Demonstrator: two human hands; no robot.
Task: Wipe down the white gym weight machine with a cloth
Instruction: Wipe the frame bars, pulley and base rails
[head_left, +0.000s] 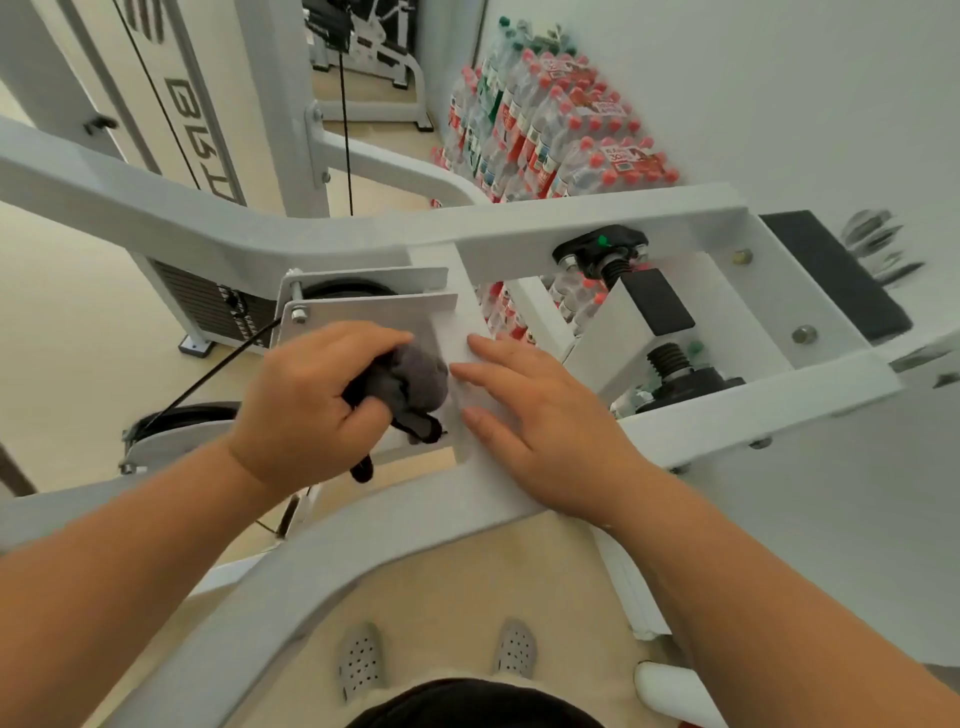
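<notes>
The white weight machine (322, 236) fills the view, its painted bars crossing in front of me. My left hand (306, 400) grips a bunched dark grey cloth (415, 384) and holds it against a flat white bracket plate (374, 312) by a pulley. My right hand (550, 426) lies flat with straight fingers on the white bar just right of the cloth. Part of the cloth hangs below my left hand.
Packs of red-capped water bottles (545, 130) are stacked against the wall behind the frame. A black cable (345, 130) runs down to the weight stack (218, 306). Black adjustment knobs (602, 249) and a black pad (831, 275) sit at the right. My feet stand on beige floor below.
</notes>
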